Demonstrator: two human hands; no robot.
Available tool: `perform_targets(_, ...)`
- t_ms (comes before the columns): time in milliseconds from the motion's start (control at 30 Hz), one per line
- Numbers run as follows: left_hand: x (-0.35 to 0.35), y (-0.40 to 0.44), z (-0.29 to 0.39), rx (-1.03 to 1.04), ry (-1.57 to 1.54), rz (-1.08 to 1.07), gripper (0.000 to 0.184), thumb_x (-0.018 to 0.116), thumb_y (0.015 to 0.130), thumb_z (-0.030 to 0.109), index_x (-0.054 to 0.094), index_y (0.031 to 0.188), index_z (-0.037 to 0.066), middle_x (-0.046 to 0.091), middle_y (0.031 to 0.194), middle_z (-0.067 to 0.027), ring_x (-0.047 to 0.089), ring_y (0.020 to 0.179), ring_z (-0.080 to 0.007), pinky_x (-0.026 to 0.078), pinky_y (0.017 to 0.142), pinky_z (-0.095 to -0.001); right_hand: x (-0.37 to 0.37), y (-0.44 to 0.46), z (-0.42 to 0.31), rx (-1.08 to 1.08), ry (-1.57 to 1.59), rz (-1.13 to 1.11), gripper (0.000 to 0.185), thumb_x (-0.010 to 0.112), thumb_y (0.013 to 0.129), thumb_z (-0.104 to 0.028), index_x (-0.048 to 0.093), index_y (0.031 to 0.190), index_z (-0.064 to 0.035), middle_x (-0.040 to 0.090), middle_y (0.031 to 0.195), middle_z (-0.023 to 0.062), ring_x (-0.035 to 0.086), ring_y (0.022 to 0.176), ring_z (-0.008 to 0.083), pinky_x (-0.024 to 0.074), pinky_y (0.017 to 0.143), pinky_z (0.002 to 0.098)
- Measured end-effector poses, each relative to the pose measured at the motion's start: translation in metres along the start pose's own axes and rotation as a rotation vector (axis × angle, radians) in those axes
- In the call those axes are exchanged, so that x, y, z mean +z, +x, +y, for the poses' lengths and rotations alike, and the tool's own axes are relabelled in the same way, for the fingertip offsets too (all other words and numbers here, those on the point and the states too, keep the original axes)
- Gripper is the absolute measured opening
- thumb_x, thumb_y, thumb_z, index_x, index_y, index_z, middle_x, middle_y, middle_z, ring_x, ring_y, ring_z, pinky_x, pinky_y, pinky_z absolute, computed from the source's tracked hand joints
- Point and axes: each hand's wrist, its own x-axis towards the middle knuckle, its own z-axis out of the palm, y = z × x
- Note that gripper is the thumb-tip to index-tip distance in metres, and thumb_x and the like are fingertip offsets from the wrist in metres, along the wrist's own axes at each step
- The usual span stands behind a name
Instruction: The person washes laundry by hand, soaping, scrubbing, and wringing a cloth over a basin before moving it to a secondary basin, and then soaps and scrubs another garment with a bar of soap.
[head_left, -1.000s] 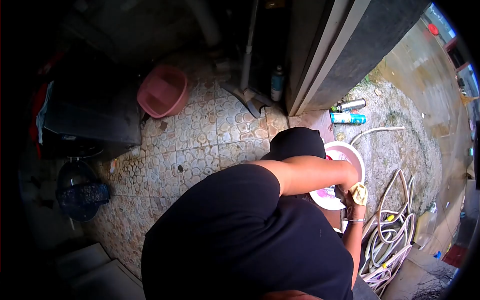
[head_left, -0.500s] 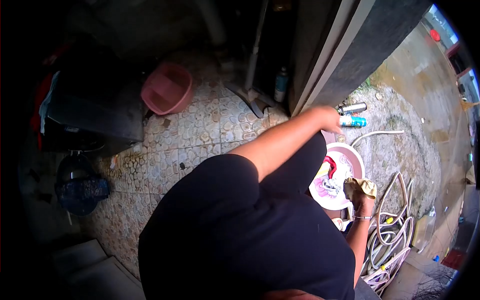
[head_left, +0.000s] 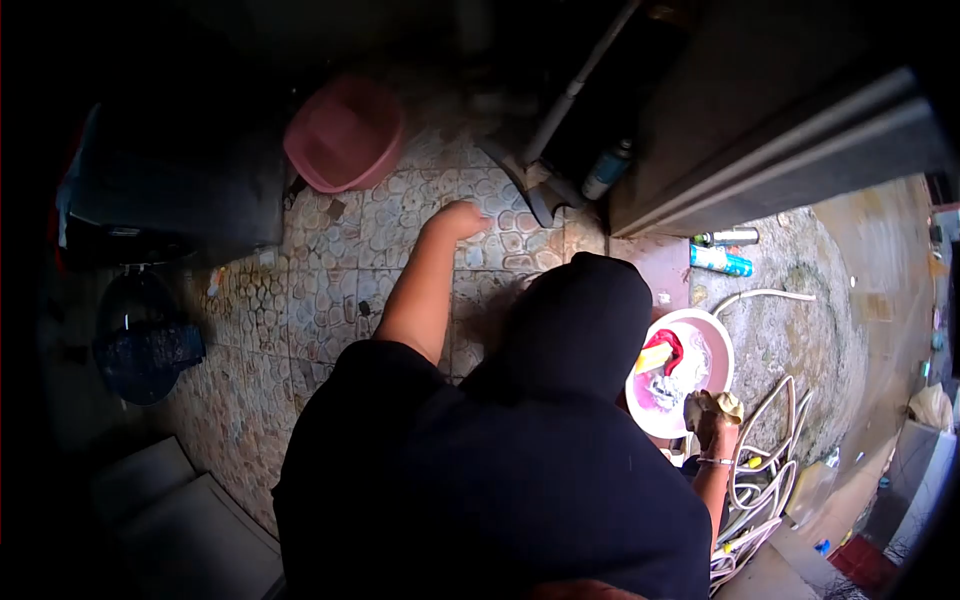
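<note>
Tan cloth [head_left: 730,407] clutched in the right hand [head_left: 716,430] at the basin [head_left: 725,365], coiled hose [head_left: 765,480] alongside, left hand [head_left: 458,219] above tiled floor [head_left: 325,290], its grip impossible to tell, basin partly blocked by a black-clad knee [head_left: 590,320].

Beige cloth [head_left: 730,406] (crumpled), near rim of pink basin [head_left: 727,352]

My shirt [head_left: 520,480] is plain black. The cloth [head_left: 731,405] I hold is pale yellow-beige, and the basin [head_left: 727,370] near it is whitish pink, with red, yellow and white among its contents. At the upper left of the frame, the tub [head_left: 375,165] is pink. The floor tiles [head_left: 335,260] carry a pebble-like pattern in cream, grey and brown. At right, I see a bright blue can [head_left: 721,261] and an off-white hose [head_left: 765,293].
</note>
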Motion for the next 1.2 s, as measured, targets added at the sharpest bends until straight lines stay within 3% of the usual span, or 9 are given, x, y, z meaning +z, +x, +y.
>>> perform_targets(33,0.001,0.004,-0.026,-0.009,-0.011,-0.013,0.033,0.063,0.078,0.036,0.065,0.088,0.004,0.066,0.079,-0.0101,0.061,0.072,-0.0188,0.048,0.068,-0.0318,-0.003,0.004,-0.01,-0.027,-0.051,-0.043,0.029,0.057,0.075,-0.015,0.057,0.101,-0.0025,0.061,0.096,0.0054,0.059,0.086,0.0171,0.0466,0.078,0.0295)
perform_targets(133,0.005,0.01,-0.083,-0.239,-0.306,0.125,0.041,0.061,0.076,0.04,0.065,0.092,0.003,0.064,0.094,-0.0167,0.061,0.089,-0.0304,0.046,0.08,-0.036,0.011,0.009,-0.027,0.561,1.434,0.01,0.044,0.058,0.069,-0.009,0.05,0.112,-0.0005,0.06,0.097,0.0088,0.06,0.087,0.022,0.0493,0.077,0.0335)
perform_targets(167,-0.002,0.008,-0.096,-0.308,-0.344,0.145,0.042,0.063,0.075,0.038,0.064,0.095,0.002,0.064,0.096,-0.0163,0.06,0.091,-0.0295,0.046,0.081,-0.0354,-0.005,0.015,-0.054,0.644,1.489,-0.004,0.047,0.056,0.067,-0.006,0.048,0.113,0.0007,0.059,0.099,0.0118,0.06,0.088,0.0242,0.0508,0.076,0.0362)
perform_targets(500,-0.033,0.026,-0.196,-0.623,-0.225,0.326,0.063,0.059,0.078,0.039,0.041,0.128,0.004,0.047,0.127,-0.0176,0.047,0.116,-0.0305,0.038,0.096,-0.0372,0.011,0.046,-0.047,0.761,1.234,-0.197,0.048,0.056,0.069,-0.009,0.047,0.115,-0.0005,0.059,0.095,0.0078,0.061,0.081,0.0207,0.0512,0.073,0.0336)
perform_targets(733,-0.02,0.082,-0.283,-0.37,-0.06,0.668,0.062,0.061,0.074,0.044,0.049,0.119,0.003,0.051,0.118,-0.0237,0.051,0.108,-0.0358,0.042,0.088,-0.0394,0.0,0.067,-0.054,0.922,0.974,-0.298,0.04,0.059,0.07,-0.006,0.052,0.109,0.0002,0.062,0.092,0.0085,0.062,0.075,0.0215,0.0514,0.067,0.0336)
perform_targets(767,-0.033,0.085,-0.274,-0.511,-0.034,0.499,0.072,0.064,0.075,0.038,0.035,0.129,0.0,0.036,0.133,-0.0243,0.038,0.121,-0.036,0.034,0.098,-0.0383,-0.008,0.078,-0.069,0.937,0.871,-0.33,0.039,0.058,0.071,-0.006,0.052,0.109,0.0001,0.062,0.091,0.0085,0.062,0.074,0.0214,0.0513,0.066,0.0334)
perform_targets(967,-0.034,0.119,-0.297,-0.564,-0.047,0.285,0.075,0.058,0.077,0.048,0.034,0.131,0.001,0.036,0.133,-0.0241,0.037,0.123,-0.0355,0.032,0.1,-0.0394,-0.011,0.086,-0.084,0.973,0.993,-0.369,0.044,0.055,0.07,0.0,0.049,0.113,0.0,0.061,0.094,0.009,0.062,0.079,0.0219,0.0519,0.07,0.0343)
perform_targets(1133,0.01,0.144,-0.342,-0.392,0.305,0.646,0.069,0.059,0.072,0.055,0.051,0.115,0.002,0.055,0.111,-0.0252,0.052,0.105,-0.0375,0.044,0.085,-0.0398,-0.014,0.09,-0.096,1.017,1.099,-0.415,0.047,0.054,0.071,-0.001,0.047,0.117,-0.0017,0.06,0.101,0.0106,0.062,0.086,0.0244,0.0513,0.077,0.0372)
perform_targets(1200,-0.025,0.126,-0.297,-0.501,0.207,0.529,0.068,0.061,0.072,0.054,0.052,0.115,0.001,0.055,0.11,-0.0253,0.053,0.103,-0.038,0.044,0.085,-0.0396,-0.012,0.089,-0.088,1.008,1.135,-0.419,0.047,0.053,0.071,-0.001,0.047,0.118,-0.0019,0.06,0.101,0.0104,0.062,0.086,0.024,0.0512,0.076,0.037)
